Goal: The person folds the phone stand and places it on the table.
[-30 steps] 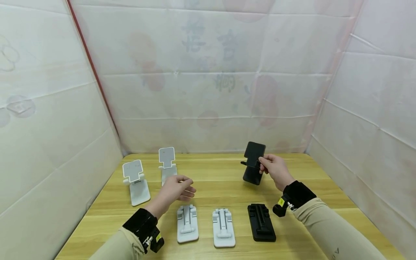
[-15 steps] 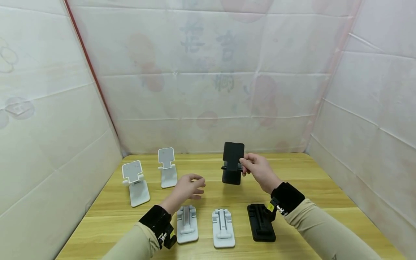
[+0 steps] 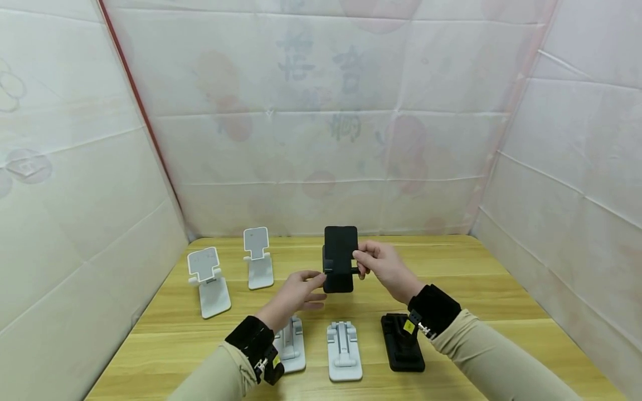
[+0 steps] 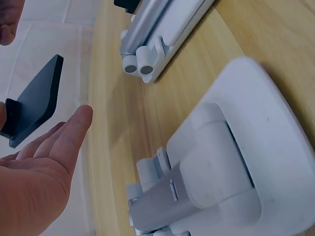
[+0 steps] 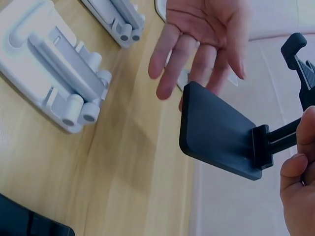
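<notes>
right hand [image 3: 382,268] fingers pinch the unfolded black plastic phone stand [image 3: 340,258] above the wooden table [image 3: 476,289]; left hand [image 3: 297,289], fingers spread, seemingly touches it from 8 o'clock.

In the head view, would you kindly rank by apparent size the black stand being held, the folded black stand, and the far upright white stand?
1. Held black stand, pinched by the right hand, largest.
2. Folded black stand, partly hidden by the wrist, so close to first and unsure.
3. Far upright white stand, smallest, though farthest from the camera.
</notes>
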A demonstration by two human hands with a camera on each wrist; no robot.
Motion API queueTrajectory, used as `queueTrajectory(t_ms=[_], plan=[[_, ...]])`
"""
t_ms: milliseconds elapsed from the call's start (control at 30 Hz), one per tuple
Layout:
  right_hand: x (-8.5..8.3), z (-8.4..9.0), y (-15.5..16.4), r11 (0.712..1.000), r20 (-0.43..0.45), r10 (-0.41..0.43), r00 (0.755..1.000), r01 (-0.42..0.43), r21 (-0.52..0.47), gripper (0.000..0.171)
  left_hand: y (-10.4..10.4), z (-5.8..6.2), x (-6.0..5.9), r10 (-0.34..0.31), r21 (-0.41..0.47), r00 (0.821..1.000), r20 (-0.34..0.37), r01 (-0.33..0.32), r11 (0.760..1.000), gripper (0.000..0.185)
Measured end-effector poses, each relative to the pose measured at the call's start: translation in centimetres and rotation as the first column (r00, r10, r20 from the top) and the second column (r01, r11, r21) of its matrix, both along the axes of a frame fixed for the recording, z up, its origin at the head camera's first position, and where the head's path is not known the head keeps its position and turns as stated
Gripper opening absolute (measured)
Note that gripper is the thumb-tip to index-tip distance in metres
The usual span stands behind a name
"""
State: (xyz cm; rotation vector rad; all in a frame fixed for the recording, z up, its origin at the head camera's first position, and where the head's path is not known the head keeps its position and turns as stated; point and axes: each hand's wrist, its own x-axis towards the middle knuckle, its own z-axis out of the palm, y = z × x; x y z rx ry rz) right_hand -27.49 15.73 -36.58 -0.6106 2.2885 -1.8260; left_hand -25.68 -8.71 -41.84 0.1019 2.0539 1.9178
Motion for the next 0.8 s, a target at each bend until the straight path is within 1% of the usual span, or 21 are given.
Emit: queueTrajectory(t_ms=[100, 200, 367, 500, 700, 800], plan=[[0.05, 0.00, -0.35, 0.999, 0.003, 0.032, 0.999, -0.032, -0.005, 0.028, 0.07, -0.07, -0.07, -0.017, 0.058, 1.000, 0.014, 0.016, 0.998, 0.064], [0.05, 0.06, -0.55, 0.998, -0.001, 0.062, 0.998, -0.062, -0.011, 0.026, 0.16, -0.09, -0.07, -0.015, 0.093, 1.000, 0.009, 0.014, 0.996, 0.058], [0.11, 0.21, -0.56, 0.998, 0.007, 0.069, 0.998, -0.069, -0.015, 0.025, 0.08, 0.09, 0.03, 0.030, 0.095, 1.000, 0.007, -0.031, 0.995, 0.054], [0.16, 0.23, -0.44, 0.998, 0.010, 0.066, 0.998, -0.065, -0.014, 0.027, -0.11, 0.26, 0.05, 0.047, 0.100, 0.999, 0.005, -0.047, 0.994, 0.054], [0.23, 0.11, -0.34, 0.997, 0.006, 0.072, 0.997, -0.071, -0.006, 0.029, -0.32, 0.13, -0.04, 0.086, 0.095, 0.996, 0.002, -0.086, 0.992, 0.049], [0.28, -0.09, -0.30, 0.997, 0.007, 0.070, 0.998, -0.070, -0.014, 0.030, -0.35, 0.02, -0.16, 0.110, 0.072, 0.994, -0.006, -0.109, 0.991, 0.048]])
